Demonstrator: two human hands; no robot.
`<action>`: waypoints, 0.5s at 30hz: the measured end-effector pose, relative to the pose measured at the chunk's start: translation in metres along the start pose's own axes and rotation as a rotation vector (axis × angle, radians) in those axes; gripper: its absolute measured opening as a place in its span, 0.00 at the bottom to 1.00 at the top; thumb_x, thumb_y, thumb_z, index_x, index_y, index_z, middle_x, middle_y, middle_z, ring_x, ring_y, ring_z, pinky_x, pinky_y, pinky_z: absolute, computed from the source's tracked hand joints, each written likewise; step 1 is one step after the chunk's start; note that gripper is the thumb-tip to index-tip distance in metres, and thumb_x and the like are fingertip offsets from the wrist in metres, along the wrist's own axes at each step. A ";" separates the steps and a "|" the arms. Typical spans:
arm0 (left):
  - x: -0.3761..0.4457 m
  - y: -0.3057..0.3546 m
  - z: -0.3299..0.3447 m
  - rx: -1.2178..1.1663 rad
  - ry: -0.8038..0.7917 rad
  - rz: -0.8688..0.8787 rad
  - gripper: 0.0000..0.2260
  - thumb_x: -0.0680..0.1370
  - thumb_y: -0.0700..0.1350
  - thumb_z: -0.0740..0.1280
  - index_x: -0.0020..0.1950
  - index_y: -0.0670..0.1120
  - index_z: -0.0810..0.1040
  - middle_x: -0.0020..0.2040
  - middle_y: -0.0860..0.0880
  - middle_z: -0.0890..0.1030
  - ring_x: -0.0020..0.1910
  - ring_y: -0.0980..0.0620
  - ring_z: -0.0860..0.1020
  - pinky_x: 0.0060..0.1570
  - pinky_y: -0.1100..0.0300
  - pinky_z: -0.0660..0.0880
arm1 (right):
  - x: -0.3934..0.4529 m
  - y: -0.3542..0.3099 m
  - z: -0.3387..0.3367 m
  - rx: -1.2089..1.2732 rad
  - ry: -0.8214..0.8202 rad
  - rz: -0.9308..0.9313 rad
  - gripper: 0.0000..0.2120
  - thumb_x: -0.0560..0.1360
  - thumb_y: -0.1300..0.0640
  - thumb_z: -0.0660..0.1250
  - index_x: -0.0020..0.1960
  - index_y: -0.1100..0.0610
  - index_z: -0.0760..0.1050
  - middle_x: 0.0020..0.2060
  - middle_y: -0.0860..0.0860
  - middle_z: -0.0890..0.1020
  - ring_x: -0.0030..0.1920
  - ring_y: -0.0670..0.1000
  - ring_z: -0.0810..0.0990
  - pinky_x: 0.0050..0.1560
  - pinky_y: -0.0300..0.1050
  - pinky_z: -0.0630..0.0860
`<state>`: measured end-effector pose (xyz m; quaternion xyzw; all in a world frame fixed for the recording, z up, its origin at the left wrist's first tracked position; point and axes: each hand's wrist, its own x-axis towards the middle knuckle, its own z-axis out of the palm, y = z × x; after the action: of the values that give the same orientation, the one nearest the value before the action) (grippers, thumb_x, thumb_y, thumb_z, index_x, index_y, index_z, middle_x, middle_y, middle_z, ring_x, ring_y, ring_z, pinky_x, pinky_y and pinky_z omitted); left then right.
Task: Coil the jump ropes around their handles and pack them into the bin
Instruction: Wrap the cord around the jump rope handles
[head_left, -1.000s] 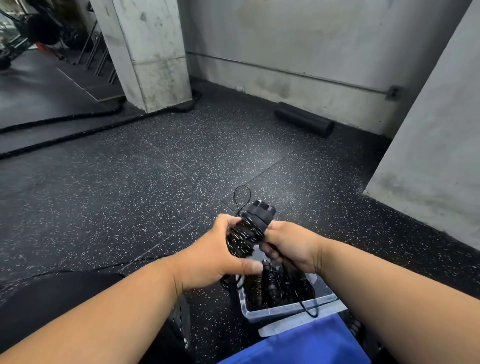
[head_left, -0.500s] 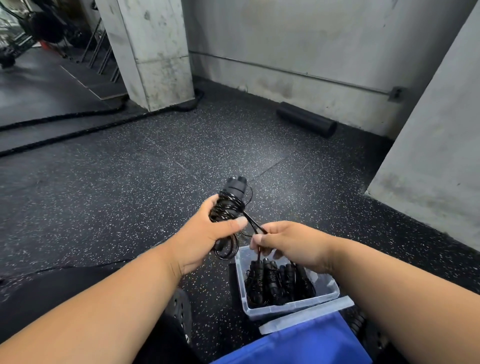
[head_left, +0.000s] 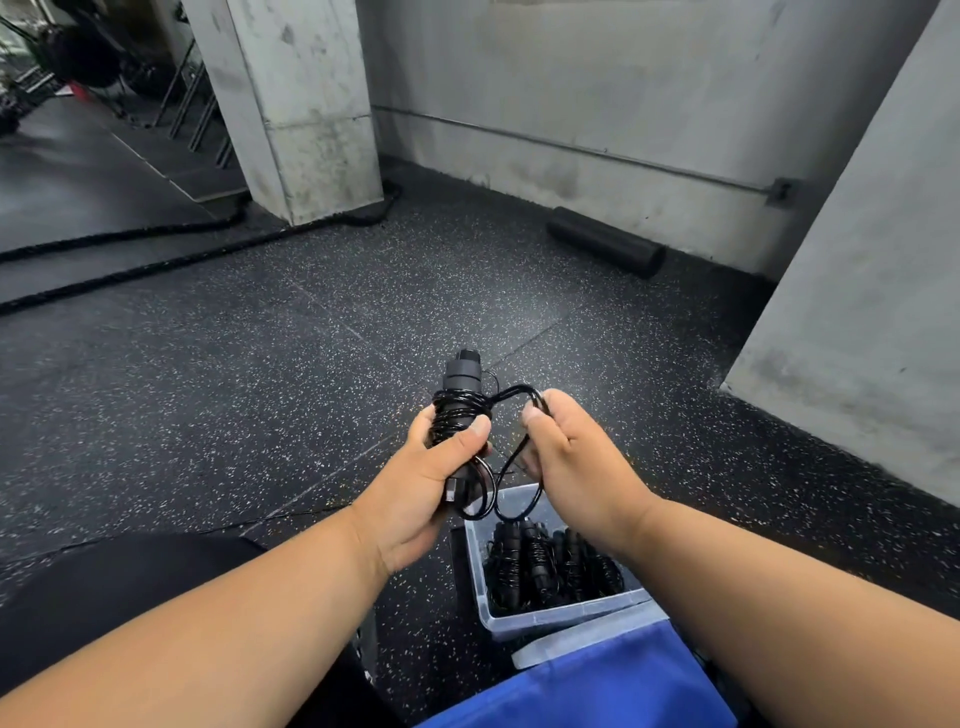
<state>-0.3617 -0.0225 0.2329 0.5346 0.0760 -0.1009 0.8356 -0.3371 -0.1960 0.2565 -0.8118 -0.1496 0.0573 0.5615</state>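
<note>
My left hand (head_left: 434, 475) grips the black jump rope handles (head_left: 460, 382), held nearly upright with shiny black cord wound around them. My right hand (head_left: 569, 460) pinches a loose loop of that cord (head_left: 514, 392) just to the right of the handles; more slack hangs in a loop below both hands. Under my right wrist sits a clear plastic bin (head_left: 498, 621) on the floor, holding several coiled black jump ropes (head_left: 540, 566).
Speckled black rubber floor all around. A black foam roller (head_left: 605, 249) lies by the far wall. Thick battle ropes (head_left: 156, 260) run past a concrete pillar (head_left: 296, 104) at left. A concrete wall block stands at right. Blue fabric (head_left: 597, 686) lies beside the bin.
The handles went from tilted right to nearly upright in my left hand. My right hand rose from above the bin, pulling a cord loop up beside the handles.
</note>
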 end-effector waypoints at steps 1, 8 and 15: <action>0.000 -0.002 0.001 -0.019 -0.005 -0.007 0.24 0.73 0.50 0.75 0.68 0.50 0.74 0.48 0.46 0.80 0.40 0.52 0.79 0.41 0.56 0.77 | 0.000 -0.001 0.002 0.067 0.032 0.003 0.16 0.87 0.52 0.55 0.45 0.62 0.63 0.34 0.53 0.68 0.33 0.49 0.64 0.34 0.48 0.65; 0.005 -0.013 0.008 -0.117 0.015 -0.067 0.24 0.72 0.52 0.77 0.65 0.51 0.74 0.46 0.48 0.82 0.40 0.52 0.80 0.38 0.57 0.76 | 0.006 0.008 0.017 0.493 0.193 0.293 0.22 0.84 0.37 0.55 0.44 0.54 0.67 0.26 0.46 0.70 0.26 0.46 0.65 0.27 0.42 0.61; 0.007 -0.011 0.014 -0.194 0.025 -0.074 0.20 0.75 0.51 0.73 0.64 0.49 0.73 0.46 0.46 0.81 0.36 0.51 0.83 0.32 0.58 0.79 | 0.015 0.020 0.029 0.658 0.282 0.529 0.25 0.81 0.32 0.55 0.45 0.54 0.70 0.26 0.48 0.71 0.23 0.45 0.64 0.22 0.37 0.61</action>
<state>-0.3572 -0.0404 0.2280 0.4493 0.1155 -0.1172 0.8781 -0.3271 -0.1723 0.2291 -0.6003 0.1677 0.1322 0.7707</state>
